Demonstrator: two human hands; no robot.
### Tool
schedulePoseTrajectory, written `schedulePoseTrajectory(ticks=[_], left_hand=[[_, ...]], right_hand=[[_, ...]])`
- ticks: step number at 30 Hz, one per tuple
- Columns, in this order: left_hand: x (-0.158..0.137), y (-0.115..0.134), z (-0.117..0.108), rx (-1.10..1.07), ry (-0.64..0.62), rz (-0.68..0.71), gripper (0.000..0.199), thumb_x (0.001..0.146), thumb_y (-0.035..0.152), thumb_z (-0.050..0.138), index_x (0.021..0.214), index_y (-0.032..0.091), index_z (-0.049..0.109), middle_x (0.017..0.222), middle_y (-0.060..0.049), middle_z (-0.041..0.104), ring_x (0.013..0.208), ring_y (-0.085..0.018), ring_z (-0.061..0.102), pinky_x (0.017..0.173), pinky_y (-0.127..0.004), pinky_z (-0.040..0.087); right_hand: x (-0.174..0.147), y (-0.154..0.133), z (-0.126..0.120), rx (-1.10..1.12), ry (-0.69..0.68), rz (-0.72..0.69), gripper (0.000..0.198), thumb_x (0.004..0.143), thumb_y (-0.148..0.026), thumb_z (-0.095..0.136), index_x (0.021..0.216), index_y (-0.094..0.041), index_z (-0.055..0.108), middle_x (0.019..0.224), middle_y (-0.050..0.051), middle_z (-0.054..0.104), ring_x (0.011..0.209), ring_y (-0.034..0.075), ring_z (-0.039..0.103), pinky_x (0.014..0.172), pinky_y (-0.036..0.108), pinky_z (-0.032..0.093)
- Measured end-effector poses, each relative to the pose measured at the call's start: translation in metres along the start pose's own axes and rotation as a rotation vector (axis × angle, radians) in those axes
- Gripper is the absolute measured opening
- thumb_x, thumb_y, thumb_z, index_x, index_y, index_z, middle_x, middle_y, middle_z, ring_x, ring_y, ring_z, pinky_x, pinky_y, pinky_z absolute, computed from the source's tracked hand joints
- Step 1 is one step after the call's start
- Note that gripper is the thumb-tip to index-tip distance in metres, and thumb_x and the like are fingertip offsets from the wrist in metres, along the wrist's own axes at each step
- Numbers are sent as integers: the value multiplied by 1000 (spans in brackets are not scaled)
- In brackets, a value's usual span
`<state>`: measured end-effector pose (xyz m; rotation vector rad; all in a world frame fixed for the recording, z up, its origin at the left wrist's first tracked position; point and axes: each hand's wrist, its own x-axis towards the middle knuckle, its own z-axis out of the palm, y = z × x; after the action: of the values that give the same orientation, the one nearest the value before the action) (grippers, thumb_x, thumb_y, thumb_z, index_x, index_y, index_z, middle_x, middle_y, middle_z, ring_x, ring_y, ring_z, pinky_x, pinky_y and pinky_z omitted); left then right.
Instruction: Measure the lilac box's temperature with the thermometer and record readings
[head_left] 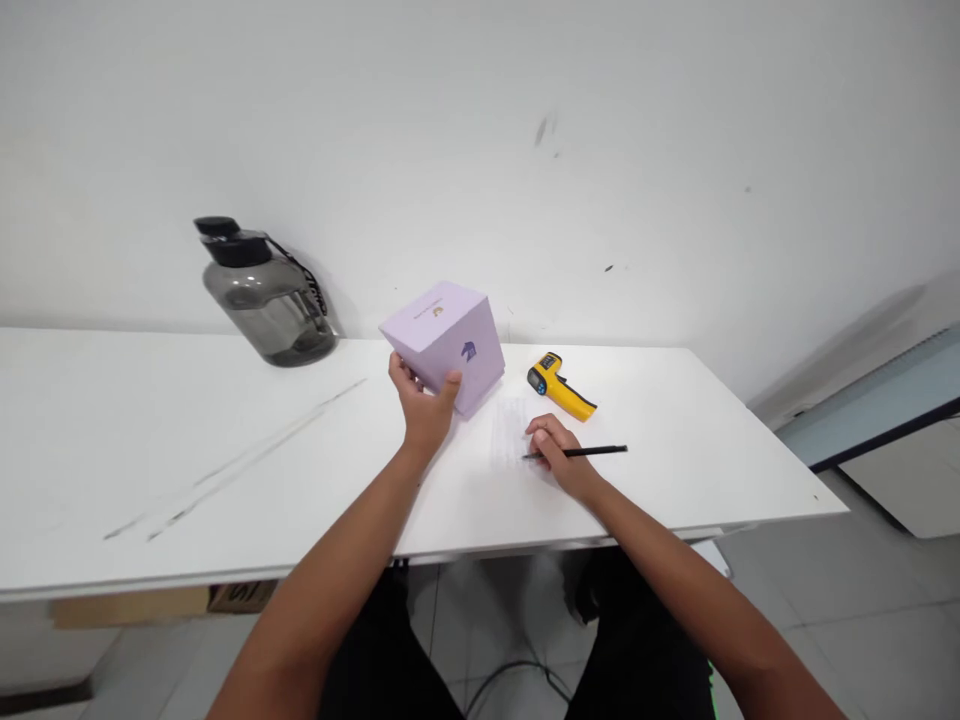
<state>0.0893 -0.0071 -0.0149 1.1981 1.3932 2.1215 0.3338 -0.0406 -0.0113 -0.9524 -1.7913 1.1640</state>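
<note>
A pale purple box (480, 345) is held tilted by my left hand (425, 405), with the thumb on its front face and the fingers along its left side. Its top bears a small gold mark, and its front a dark purple emblem. My right hand (559, 455) is closed round a black pen (600, 451), whose tip points left over a sheet of paper (510, 425) with faint writing. The paper lies flat on the white table. Just behind my right hand rests a yellow infrared thermometer (566, 390) with a small screen.
On the left, a large grey see-through water bottle (262, 300) with a black lid and strap stands near the wall. The white table (225, 470) has a front edge close to me and a right corner. A cardboard box (135, 606) sits below the table.
</note>
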Motion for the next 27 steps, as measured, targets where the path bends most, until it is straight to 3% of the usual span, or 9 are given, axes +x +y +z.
schedulePoseTrajectory(ticks=[2, 4, 6, 8, 14, 18, 23, 27], left_hand=[[0, -2, 0, 6, -13, 10, 115, 66, 79, 84, 155, 30, 33, 156, -19, 46, 140, -33, 56, 114, -45, 51], [2, -4, 0, 20, -14, 10, 115, 65, 78, 86, 154, 28, 34, 154, -19, 47, 141, -34, 55, 115, -46, 50], [4, -7, -2, 26, 3, 14, 114, 66, 77, 86, 154, 26, 33, 153, -20, 47, 141, -35, 54, 117, -48, 49], [4, -8, -3, 52, 14, 34, 114, 68, 74, 87, 155, 25, 31, 154, -21, 45, 144, -35, 52, 119, -50, 46], [1, -7, -4, 143, -66, 108, 114, 65, 69, 90, 154, 25, 34, 160, -21, 40, 150, -38, 45, 124, -51, 40], [2, -5, -2, 90, -30, 63, 110, 68, 71, 87, 152, 25, 33, 156, -22, 42, 146, -37, 48, 121, -52, 42], [4, -4, -2, 64, -25, 14, 104, 70, 67, 87, 149, 26, 33, 154, -21, 44, 144, -36, 49, 121, -52, 43], [4, -3, -2, 75, -34, 19, 104, 69, 66, 88, 149, 26, 34, 154, -20, 44, 148, -36, 46, 124, -51, 41]], right_hand=[[1, -1, 0, -59, -31, 60, 48, 94, -68, 53, 78, -23, 60, 62, -1, 54, 59, 16, 49, 60, 31, 42], [0, -2, 0, -112, 11, 95, 54, 91, -67, 55, 59, -24, 45, 55, -2, 42, 56, 14, 42, 57, 30, 35], [0, -4, 1, -117, 55, 139, 60, 86, -66, 59, 54, -26, 29, 53, -5, 28, 55, 12, 31, 54, 29, 27], [0, -7, 3, -101, 69, 172, 61, 82, -66, 62, 55, -27, 23, 56, -6, 22, 55, 11, 25, 53, 29, 22], [3, -9, 6, -106, 54, 168, 55, 81, -61, 59, 54, -26, 27, 56, -5, 25, 57, 11, 28, 55, 29, 24], [4, -7, 6, -127, 69, 178, 51, 79, -57, 57, 55, -26, 26, 56, -5, 26, 57, 11, 28, 56, 29, 23], [4, -4, 3, -118, -11, 198, 50, 78, -57, 58, 54, -26, 27, 55, -6, 26, 56, 11, 27, 56, 29, 23], [5, -5, 2, -110, 30, 190, 48, 79, -57, 57, 54, -26, 30, 55, -5, 30, 57, 12, 31, 57, 30, 25]])
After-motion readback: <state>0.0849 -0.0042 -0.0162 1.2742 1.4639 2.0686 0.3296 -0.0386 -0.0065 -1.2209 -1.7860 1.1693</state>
